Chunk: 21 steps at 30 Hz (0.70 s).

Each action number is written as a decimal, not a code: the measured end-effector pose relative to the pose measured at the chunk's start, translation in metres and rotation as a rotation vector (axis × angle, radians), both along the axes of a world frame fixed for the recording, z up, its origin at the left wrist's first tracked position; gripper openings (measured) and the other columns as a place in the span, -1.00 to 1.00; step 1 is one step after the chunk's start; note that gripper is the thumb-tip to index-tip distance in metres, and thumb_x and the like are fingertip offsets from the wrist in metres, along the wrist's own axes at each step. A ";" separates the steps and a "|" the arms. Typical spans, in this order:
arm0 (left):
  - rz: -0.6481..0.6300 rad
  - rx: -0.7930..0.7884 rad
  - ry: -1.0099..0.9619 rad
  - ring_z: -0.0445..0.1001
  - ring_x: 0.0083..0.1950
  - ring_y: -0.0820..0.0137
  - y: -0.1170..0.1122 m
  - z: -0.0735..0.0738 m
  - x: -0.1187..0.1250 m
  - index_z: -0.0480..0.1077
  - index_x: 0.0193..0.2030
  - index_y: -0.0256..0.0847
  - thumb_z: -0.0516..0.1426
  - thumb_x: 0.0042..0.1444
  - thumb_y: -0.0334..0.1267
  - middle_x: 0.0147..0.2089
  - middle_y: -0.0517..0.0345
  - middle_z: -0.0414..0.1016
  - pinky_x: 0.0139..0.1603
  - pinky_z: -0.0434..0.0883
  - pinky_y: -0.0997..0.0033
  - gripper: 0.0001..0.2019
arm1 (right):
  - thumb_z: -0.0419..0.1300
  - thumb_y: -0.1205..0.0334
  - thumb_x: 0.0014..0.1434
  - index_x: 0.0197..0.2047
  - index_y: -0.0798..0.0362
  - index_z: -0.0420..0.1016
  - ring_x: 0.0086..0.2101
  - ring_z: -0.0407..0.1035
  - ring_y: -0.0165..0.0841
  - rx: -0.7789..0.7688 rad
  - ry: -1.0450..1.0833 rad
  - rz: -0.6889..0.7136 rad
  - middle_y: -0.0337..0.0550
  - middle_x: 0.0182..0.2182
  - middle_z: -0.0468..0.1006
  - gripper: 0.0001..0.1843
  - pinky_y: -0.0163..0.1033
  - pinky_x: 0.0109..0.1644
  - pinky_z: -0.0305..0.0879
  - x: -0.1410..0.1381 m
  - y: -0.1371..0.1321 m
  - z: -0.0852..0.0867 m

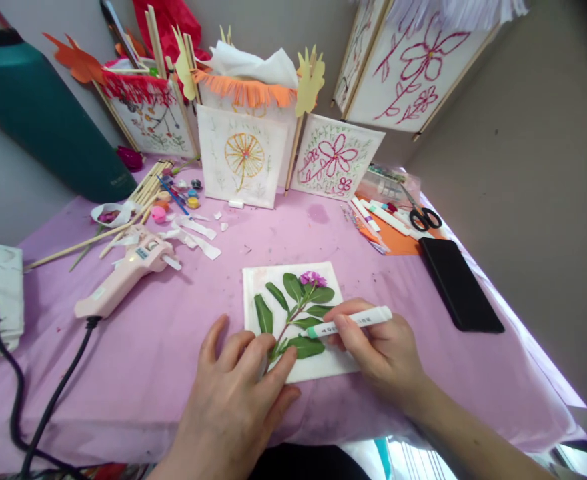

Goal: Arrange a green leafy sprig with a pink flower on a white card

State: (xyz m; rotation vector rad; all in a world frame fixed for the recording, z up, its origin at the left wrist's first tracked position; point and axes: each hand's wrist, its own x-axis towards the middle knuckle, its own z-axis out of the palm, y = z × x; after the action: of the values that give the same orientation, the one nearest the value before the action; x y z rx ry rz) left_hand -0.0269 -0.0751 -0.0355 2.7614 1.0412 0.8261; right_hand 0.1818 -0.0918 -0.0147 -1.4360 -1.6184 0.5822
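Left hand (238,380): palm down, fingers spread, not closed around anything; fingertips rest at the lower stem of a leafy green sprig with a pink-purple flower head (303,347). Sprig lies flat on a white square panel (318,370), at the near middle of the desk (213,293), which has a pink-purple cloth over it. Flower at the far end, stem toward the left hand.

Right hand (381,347): clamped on a white-barrelled marker with a green tip end (356,321), pen grip, tip pointing left among the leaves near the stem. Can't tell if the nib touches.

Around: pale pink glue gun with a black cord (133,270) to the left; flat black rectangular device (459,283) and black-handled scissors (425,219) to the right; white panel with a round yellow flower (244,160) upright at the back.
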 end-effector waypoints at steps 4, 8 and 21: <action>-0.006 0.002 -0.004 0.35 -0.10 0.24 0.000 0.001 0.000 0.48 -0.07 -0.07 0.07 0.24 -0.26 -0.15 0.12 0.50 0.18 0.10 -0.09 -0.80 | 0.07 0.25 0.26 -0.38 0.06 0.48 -0.59 0.39 -0.47 -0.003 -0.023 -0.026 -0.29 -0.58 0.52 -0.77 -0.40 -0.50 0.30 0.003 -0.001 0.000; -0.005 -0.004 -0.006 0.35 -0.11 0.25 0.000 0.001 0.000 0.49 -0.08 -0.07 0.07 0.24 -0.27 -0.15 0.13 0.50 0.19 0.09 -0.07 -0.80 | 0.08 0.26 0.26 -0.38 0.06 0.49 -0.58 0.40 -0.47 0.008 -0.036 -0.047 -0.28 -0.58 0.52 -0.78 -0.41 -0.49 0.29 0.007 -0.003 -0.003; 0.005 -0.022 -0.004 0.34 -0.07 0.26 -0.002 -0.004 -0.002 0.47 -0.02 -0.02 0.10 0.23 -0.23 -0.11 0.14 0.49 0.23 0.08 -0.14 -0.78 | 0.10 0.31 0.25 -0.35 0.05 0.50 -0.61 0.39 -0.53 0.045 -0.030 -0.083 -0.34 -0.59 0.52 -0.82 -0.48 -0.55 0.27 0.015 -0.012 -0.005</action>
State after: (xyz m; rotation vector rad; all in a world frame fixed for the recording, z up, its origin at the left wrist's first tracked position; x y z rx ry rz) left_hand -0.0291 -0.0768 -0.0395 2.7392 1.0501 0.8161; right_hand 0.1970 -0.1043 -0.0201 -1.4772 -1.5774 0.4763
